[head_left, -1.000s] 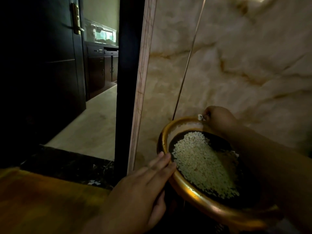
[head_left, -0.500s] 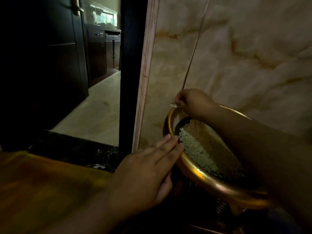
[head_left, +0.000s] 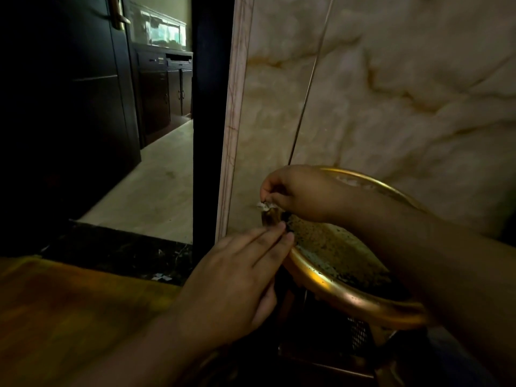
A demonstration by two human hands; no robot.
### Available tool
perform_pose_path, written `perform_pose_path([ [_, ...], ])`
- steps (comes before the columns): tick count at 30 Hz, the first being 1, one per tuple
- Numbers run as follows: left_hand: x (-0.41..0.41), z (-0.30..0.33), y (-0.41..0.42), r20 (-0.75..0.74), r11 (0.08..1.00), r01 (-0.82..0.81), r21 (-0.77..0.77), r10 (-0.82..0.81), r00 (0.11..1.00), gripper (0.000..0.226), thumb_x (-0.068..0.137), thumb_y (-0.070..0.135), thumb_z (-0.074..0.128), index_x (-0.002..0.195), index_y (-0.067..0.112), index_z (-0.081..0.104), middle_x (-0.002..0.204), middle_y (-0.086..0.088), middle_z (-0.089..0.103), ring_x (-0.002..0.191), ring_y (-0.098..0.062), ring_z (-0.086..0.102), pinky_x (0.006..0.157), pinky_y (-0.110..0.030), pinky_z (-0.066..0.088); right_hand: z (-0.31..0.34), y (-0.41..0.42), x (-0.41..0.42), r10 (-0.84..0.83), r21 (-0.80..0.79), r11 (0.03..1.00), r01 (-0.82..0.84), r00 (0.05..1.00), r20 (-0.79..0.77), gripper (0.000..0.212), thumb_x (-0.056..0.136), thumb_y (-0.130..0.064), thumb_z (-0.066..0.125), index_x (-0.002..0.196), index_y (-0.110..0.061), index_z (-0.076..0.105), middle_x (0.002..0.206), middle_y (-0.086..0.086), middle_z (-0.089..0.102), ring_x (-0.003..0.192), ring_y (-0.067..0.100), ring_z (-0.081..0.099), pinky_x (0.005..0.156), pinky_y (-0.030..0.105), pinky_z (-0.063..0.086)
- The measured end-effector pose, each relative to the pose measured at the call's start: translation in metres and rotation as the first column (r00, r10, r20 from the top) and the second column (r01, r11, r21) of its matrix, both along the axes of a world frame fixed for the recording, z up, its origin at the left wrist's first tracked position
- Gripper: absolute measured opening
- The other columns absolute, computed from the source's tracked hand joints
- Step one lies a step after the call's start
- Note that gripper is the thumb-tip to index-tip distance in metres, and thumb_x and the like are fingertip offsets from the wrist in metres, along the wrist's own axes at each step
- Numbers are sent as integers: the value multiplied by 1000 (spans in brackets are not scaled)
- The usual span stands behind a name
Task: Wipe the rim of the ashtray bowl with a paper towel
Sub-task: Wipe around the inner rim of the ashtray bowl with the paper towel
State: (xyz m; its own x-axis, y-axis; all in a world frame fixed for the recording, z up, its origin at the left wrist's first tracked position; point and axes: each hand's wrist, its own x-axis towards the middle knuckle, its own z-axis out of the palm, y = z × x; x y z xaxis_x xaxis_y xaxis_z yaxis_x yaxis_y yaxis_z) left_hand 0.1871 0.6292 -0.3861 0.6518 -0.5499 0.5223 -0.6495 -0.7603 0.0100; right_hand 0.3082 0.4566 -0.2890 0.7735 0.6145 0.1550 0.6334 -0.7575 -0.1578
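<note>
While the wipe is under way on the left arc of the rim, these are the weak spots, near to far.

Near rim: the gold rim (head_left: 329,283) of the ashtray bowl (head_left: 349,255) looks glossy and rounded, so a hard push from the far side could, I judge, slide or tip the bowl on its dark stand (head_left: 329,339).

Left hand: the left hand (head_left: 237,277) lies with fingers together and nearly flat, fingertips (head_left: 282,233) touching the bowl's left edge; it braces rather than grips (nothing is clamped), so it could slip off if the bowl shifts.

Filling: pale granules (head_left: 326,241) fill the bowl close to the rim; a tilt or a dragged forearm could spill them.

Right hand: the right hand (head_left: 296,194) reaches across the bowl, fingers pinched tight on a small scrap of paper towel (head_left: 264,205) at the far-left rim.

Paper towel: only a ragged bit shows, so it may tear or slip, leaving bare fingers on the grime.

Far side: the marble wall (head_left: 391,93) stands just behind the bowl, leaving little room for the wrist there.
</note>
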Motion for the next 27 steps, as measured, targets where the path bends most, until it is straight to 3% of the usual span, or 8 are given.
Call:
perform_pose_path([
  [3, -2, 1, 2, -26, 1000, 7, 9, -7, 1000, 71, 86, 37, 56, 153, 15, 45, 157, -4, 47, 136, -21, 49, 108, -38, 43, 2, -1, -11, 20, -5, 1000, -20, 1000, -19, 18, 96, -24, 61, 90, -41, 61, 84, -13, 68, 75, -6, 61, 59, 6, 41],
  [6, -7, -1, 7, -47, 999, 44, -11, -44, 998, 70, 87, 36, 57, 153, 15, 45, 155, -3, 49, 135, -20, 51, 107, -38, 46, 0, -5, -19, 26, 14, 1000, -25, 999, -36, 17, 96, -25, 61, 91, -42, 61, 93, -11, 69, 83, 3, 63, 72, 24, 50],
  [8, -11, -4, 15, -42, 998, 59, -20, -60, 997, 68, 87, 35, 57, 152, 15, 47, 153, -1, 51, 134, -16, 49, 110, -32, 40, -1, -6, -23, 38, 18, 999, -37, 998, -53, 18, 96, -26, 61, 92, -44, 61, 92, -12, 69, 84, 3, 64, 75, 28, 53],
  [10, -14, -7, 21, -45, 996, 77, -35, -79, 996, 65, 88, 34, 56, 150, 16, 49, 151, 1, 53, 134, -13, 46, 113, -22, 27, -2, -8, -27, 48, 35, 998, -46, 997, -60, 16, 95, -28, 61, 91, -44, 62, 89, -13, 69, 82, 0, 64, 72, 25, 53],
  [12, -17, -9, 25, -47, 993, 98, -59, -101, 994, 62, 89, 32, 57, 149, 17, 51, 151, 3, 53, 135, -12, 47, 114, -19, 24, -4, -9, -31, 45, 79, 996, -40, 998, -53, 14, 95, -32, 62, 87, -44, 62, 82, -19, 67, 78, -6, 63, 65, 14, 46],
  [16, -19, -9, 26, -34, 986, 137, -100, -141, 989, 57, 90, 29, 58, 146, 18, 56, 148, 3, 57, 134, -12, 51, 108, -31, 44, -7, -4, -37, -49, 172, 983, 58, 997, -56, 15, 88, -48, 70, 79, -36, 69, 72, -14, 68, 67, -3, 64, 55, 12, 43],
  [20, -18, -7, 26, -60, 973, 162, -165, -173, 983, 49, 90, 23, 63, 138, 18, 63, 143, 2, 60, 132, -15, 55, 98, -42, 52, -10, 4, -42, -163, 164, 971, 172, 985, -63, 19, 80, -47, 79, 76, -30, 71, 70, -11, 68, 64, 0, 63, 53, 15, 44],
  [27, -9, 2, 28, -21, 944, 133, -302, -146, 989, 27, 91, 23, 60, 109, 16, 78, 120, 3, 72, 112, -12, 64, 89, -35, 56, -1, 17, -62, -299, 38, 953, 301, 953, -48, 21, 89, -37, 70, 97, -18, 72, 95, 1, 71, 89, 20, 67, 79, 31, 55],
])
